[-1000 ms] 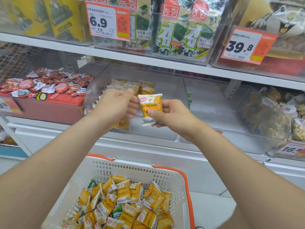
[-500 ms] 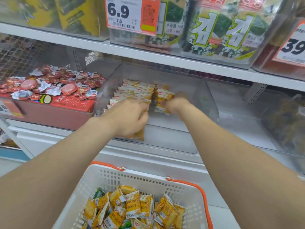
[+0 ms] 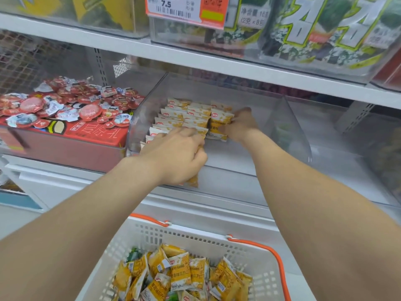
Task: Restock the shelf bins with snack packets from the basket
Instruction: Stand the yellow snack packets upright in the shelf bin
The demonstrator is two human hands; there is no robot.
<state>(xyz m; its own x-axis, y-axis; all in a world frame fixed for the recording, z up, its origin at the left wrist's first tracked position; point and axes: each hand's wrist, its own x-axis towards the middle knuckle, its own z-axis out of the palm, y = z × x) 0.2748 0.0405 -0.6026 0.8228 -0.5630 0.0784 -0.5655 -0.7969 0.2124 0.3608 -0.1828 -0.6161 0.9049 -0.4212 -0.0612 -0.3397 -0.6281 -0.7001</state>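
A transparent shelf bin (image 3: 293, 127) holds rows of upright white-and-yellow snack packets (image 3: 181, 118). My right hand (image 3: 242, 124) reaches into the bin and pinches one snack packet (image 3: 218, 127), standing it against the right side of the rows. My left hand (image 3: 176, 156) is at the bin's front with fingers curled round a few more packets; a yellow packet end (image 3: 193, 181) sticks out below it. The white basket (image 3: 195, 236) with orange handles sits below, holding several loose yellow packets (image 3: 180, 276).
A red bin (image 3: 71, 146) heaped with round red-and-white sealed snacks stands left of the transparent bin. Seaweed packs (image 3: 325, 31) and a price tag (image 3: 184, 9) fill the upper shelf. Another transparent bin (image 3: 355, 153) lies to the right.
My right hand carried the packet from in front of the bin into it, up against the rows. My left hand stayed at the bin's front. The view moved closer.
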